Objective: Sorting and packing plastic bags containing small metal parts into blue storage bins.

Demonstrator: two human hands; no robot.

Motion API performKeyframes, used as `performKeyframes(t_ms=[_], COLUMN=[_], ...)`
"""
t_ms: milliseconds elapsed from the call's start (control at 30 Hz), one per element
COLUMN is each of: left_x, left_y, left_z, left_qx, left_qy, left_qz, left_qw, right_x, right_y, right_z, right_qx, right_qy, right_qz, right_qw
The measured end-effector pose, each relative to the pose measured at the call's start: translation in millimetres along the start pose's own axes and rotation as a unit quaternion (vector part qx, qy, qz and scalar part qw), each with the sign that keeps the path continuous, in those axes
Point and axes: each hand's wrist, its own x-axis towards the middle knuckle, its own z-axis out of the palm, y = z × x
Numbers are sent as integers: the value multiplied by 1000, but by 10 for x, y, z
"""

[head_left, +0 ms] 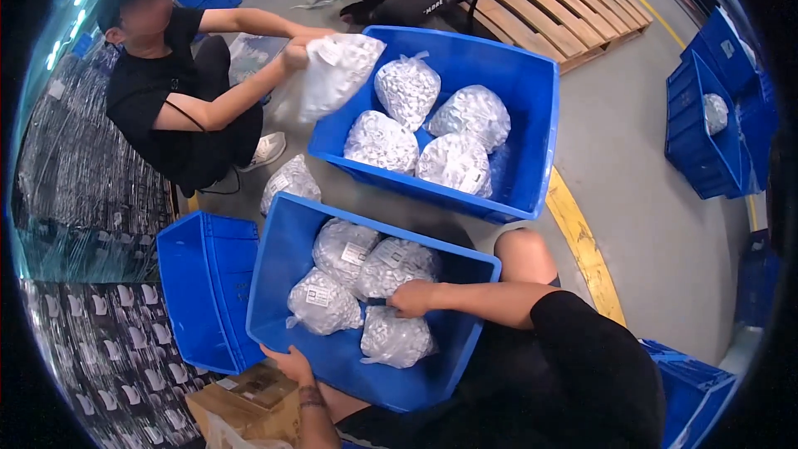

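A blue plastic bin stands tilted in front of me, with several clear bags of small white pieces inside. My right hand is down in this bin, closed, between an upper bag and the lower bag. A small dark object sticks out at its fingertips; its kind is not clear. Beside my hand lie two more labelled bags, one at upper left and one at lower left. My left hand is at the bin's near left edge, fingers stretched out, with no object visible in it.
A larger blue bin with several similar bags stands beyond mine. A co-worker holds another bag over its left side. One bag lies between bins. An empty-looking blue bin, a cardboard box and a wooden pallet are nearby.
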Motion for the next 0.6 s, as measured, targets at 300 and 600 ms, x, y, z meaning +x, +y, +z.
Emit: performKeyframes(t_ms=[300, 600], left_x=[6, -14], left_y=[58, -58], left_z=[-33, -33], left_qx=[-11, -23], left_qy=[-19, 6], left_qz=[-13, 27], left_qw=[1000, 999], right_x=[34, -511], right_y=[54, 127], right_z=[-50, -1548], right_qx=[8, 476], right_qy=[35, 287], right_qz=[13, -39], right_qw=[999, 830])
